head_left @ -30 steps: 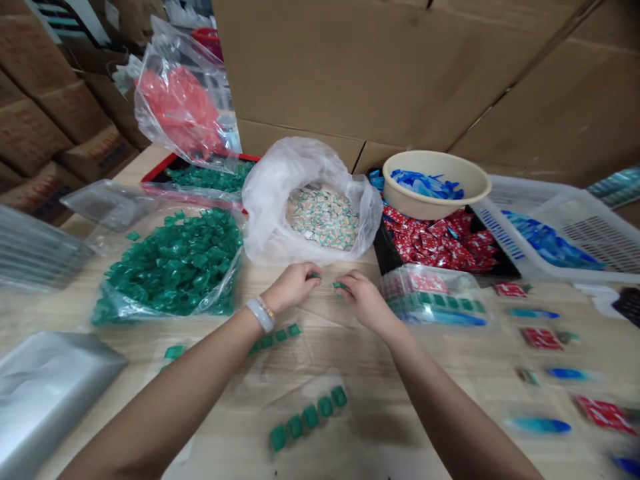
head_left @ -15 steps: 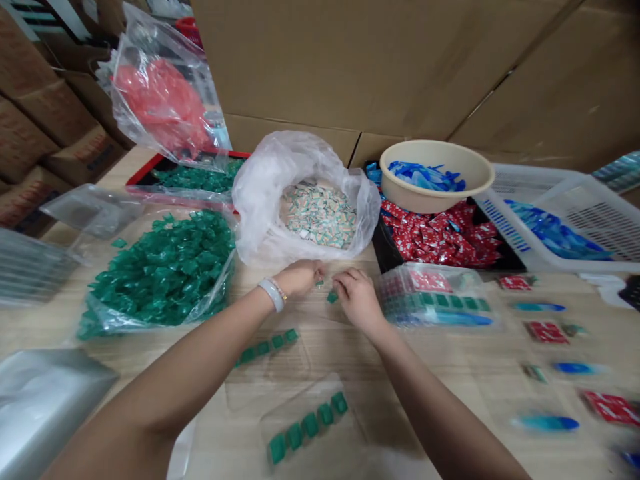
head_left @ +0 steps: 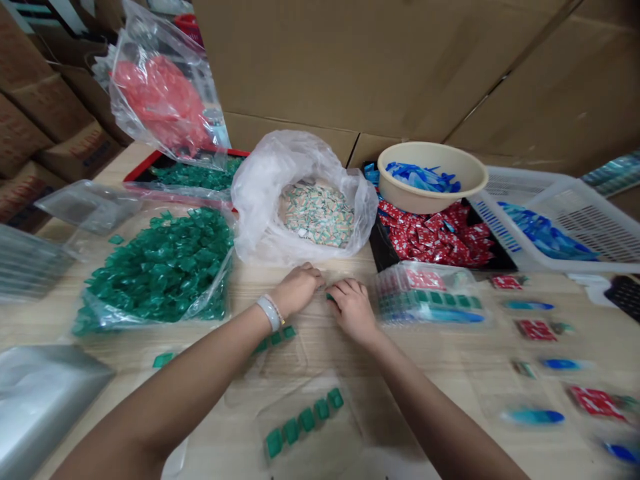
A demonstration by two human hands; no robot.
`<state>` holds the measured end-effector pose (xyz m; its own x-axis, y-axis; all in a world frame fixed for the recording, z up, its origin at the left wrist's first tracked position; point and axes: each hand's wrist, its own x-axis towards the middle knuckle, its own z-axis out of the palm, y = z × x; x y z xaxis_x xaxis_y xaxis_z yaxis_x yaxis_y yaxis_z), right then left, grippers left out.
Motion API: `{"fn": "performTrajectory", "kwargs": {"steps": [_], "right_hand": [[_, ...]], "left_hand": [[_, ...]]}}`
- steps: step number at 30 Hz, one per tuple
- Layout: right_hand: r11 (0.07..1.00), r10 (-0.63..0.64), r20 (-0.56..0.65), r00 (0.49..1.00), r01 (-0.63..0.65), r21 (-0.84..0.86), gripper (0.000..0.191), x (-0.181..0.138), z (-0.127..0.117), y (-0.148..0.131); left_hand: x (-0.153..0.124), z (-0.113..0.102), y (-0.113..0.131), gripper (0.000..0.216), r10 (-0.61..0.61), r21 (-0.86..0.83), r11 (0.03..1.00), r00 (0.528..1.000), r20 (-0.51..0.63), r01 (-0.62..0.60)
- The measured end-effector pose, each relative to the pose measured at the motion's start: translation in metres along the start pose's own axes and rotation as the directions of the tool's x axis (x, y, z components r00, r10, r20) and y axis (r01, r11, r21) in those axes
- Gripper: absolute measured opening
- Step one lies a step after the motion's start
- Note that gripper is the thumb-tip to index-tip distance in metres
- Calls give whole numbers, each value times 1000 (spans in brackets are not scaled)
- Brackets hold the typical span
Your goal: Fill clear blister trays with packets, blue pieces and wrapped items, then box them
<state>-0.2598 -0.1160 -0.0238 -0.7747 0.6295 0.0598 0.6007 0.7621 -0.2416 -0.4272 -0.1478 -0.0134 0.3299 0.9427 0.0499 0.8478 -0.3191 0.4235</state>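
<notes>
Both hands meet at the middle of the wooden table [head_left: 350,360], just in front of a white bag of pale sachets [head_left: 315,213]. My left hand [head_left: 297,288], with a white wristband, has its fingers curled down. My right hand [head_left: 353,307] is curled too and pinches a small green packet [head_left: 330,297] between the two hands. A clear sleeve with a row of green packets [head_left: 305,420] lies nearer me, and another such row [head_left: 275,337] sits under my left forearm. A large heap of green packets [head_left: 160,267] fills an open bag at the left.
A red tray [head_left: 150,168] and a bag of red items [head_left: 160,107] stand at the back left. A beige bowl [head_left: 433,177], red packets [head_left: 440,237] and a white basket [head_left: 565,227] are at the right. A stack of filled sleeves [head_left: 430,297] and loose sleeves lie right.
My hands have drawn closer together and slightly nearer me, and the green packet now sits against my right fingers. The view has shifted a little.
</notes>
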Motion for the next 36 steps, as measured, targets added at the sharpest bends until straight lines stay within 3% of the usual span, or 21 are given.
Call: {"fn": "performTrajectory", "kwargs": {"steps": [8, 16, 29, 32, 36], "right_hand": [[948, 146, -173, 974, -88, 305, 18, 11, 2, 13], [970, 129, -53, 990, -115, 216, 23, 21, 12, 21], [867, 145, -71, 987, -92, 489, 17, 20, 16, 34], [891, 104, -48, 993, -72, 449, 13, 18, 12, 31], [979, 82, -72, 994, -66, 194, 13, 10, 4, 17]], "left_hand": [[-9, 7, 0, 35, -63, -130, 990, 995, -78, 53], [-10, 10, 1, 32, -60, -81, 995, 995, -77, 54], [-11, 11, -2, 26, -47, -140, 990, 994, -102, 32], [-11, 11, -3, 24, -42, -117, 993, 993, -110, 29], [-12, 11, -2, 22, -48, -97, 995, 993, -109, 38]]}}
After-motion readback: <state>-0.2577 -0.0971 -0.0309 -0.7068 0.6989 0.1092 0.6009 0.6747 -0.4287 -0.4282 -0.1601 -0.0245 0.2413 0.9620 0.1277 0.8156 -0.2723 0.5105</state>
